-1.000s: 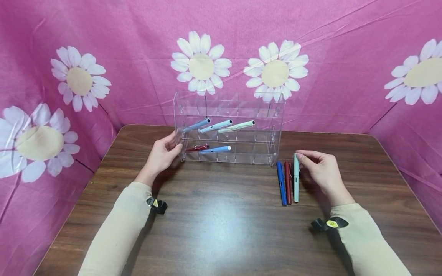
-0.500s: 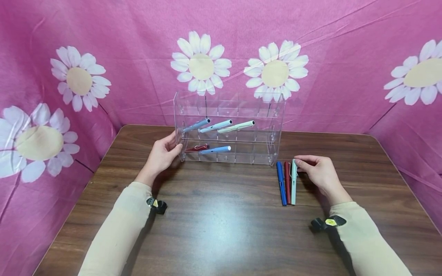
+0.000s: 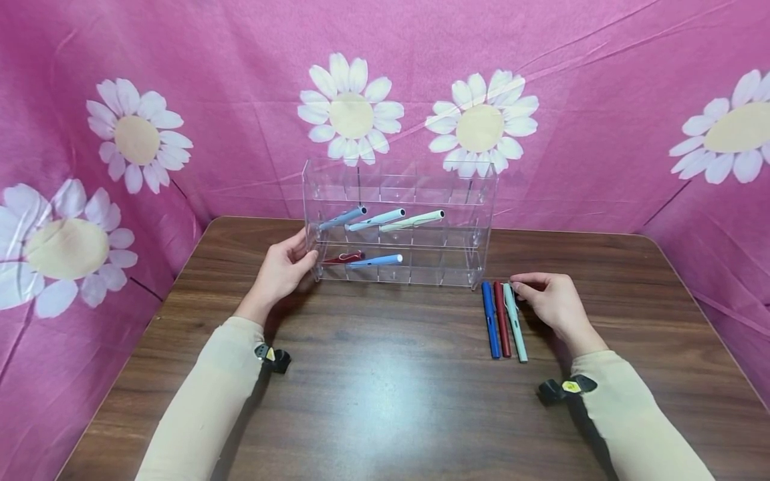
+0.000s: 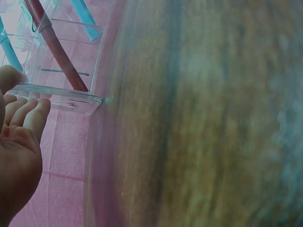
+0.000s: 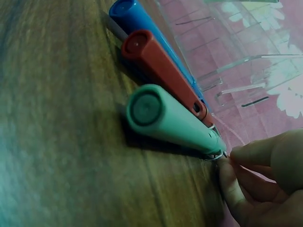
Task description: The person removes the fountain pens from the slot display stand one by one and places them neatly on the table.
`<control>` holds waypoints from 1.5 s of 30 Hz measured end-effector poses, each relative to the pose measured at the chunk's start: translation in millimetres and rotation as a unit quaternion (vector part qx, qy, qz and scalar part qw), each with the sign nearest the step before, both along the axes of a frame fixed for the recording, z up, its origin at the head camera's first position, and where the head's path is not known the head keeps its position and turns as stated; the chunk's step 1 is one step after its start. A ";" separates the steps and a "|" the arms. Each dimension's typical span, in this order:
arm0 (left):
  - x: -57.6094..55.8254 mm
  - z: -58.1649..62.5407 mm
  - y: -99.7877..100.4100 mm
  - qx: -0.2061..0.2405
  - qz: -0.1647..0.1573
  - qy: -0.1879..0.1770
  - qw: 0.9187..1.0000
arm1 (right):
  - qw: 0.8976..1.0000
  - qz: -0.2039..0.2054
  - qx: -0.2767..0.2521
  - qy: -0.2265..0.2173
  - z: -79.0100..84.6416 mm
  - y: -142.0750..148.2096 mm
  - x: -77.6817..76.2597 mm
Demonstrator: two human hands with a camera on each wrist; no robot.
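A clear acrylic pen rack [image 3: 427, 274] stands at the back of the table. My left hand [image 3: 278, 270] grips its left side panel, thumb in front and fingers behind; the left wrist view shows that panel [image 4: 61, 94] between thumb and fingers. Right of the rack, a mint green pen [image 3: 515, 327] lies on the table, its far end slanting left toward a dark red pen [image 3: 502, 321]. A blue pen [image 3: 490, 321] lies left of the red one. My right hand [image 3: 559, 304] pinches the mint pen's far end by the clip, partly hidden in the right wrist view.
The rack's middle tier holds a grey-blue pen [image 3: 343, 218], a light blue pen [image 3: 375, 220] and a pale green pen [image 3: 412, 221]. A red pen [image 3: 343, 258] and a blue pen [image 3: 375, 261] lie lower. A pink daisy-print cloth [image 3: 252, 133] hangs behind the wooden table [image 3: 337, 401].
The mint pen has moved left and nearer to me, and its near end has swung right. My right hand has shifted with it. My left hand and the rack stay put.
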State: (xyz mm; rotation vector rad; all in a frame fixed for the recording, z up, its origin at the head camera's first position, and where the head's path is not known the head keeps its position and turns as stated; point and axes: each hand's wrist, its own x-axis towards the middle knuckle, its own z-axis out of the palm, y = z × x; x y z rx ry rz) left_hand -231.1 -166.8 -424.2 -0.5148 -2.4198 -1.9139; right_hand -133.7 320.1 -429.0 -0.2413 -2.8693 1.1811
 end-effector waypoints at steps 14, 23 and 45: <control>0.5 0.1 0.6 0.004 0.000 -0.002 1.000 | 0.995 -0.005 -0.086 0.040 11.4 -2.8 3.7; 0.9 -0.8 0.1 0.005 -0.002 0.000 1.000 | 0.983 0.008 -0.151 0.105 26.5 -13.6 5.0; 0.0 -0.6 1.1 0.010 -0.006 -0.005 1.000 | 0.948 0.059 -0.246 0.194 65.1 -52.1 -1.6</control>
